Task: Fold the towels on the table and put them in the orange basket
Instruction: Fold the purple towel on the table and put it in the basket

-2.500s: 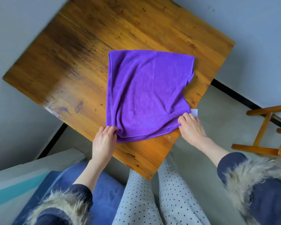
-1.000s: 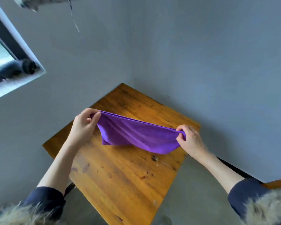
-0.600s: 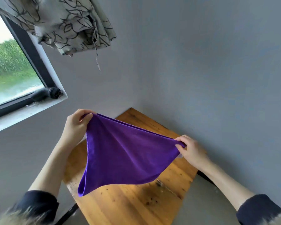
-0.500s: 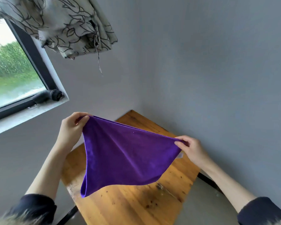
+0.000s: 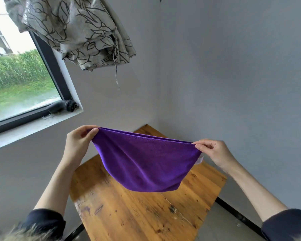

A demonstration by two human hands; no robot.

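Pinching towel (image 5: 146, 162) top corners, both hands: left (image 5: 79, 142), right (image 5: 214, 151) | hanging above table (image 5: 129, 214)

No legible text, brand, number or sign is found. A small white tag (image 5: 199, 160) hangs at the edge of the purple towel (image 5: 146, 160) near the right hand (image 5: 214, 152); any print on it is too small to read.

Towel (image 5: 146, 162) above table (image 5: 129, 214), btwn left hand (image 5: 78, 141) & right hand (image 5: 214, 150).
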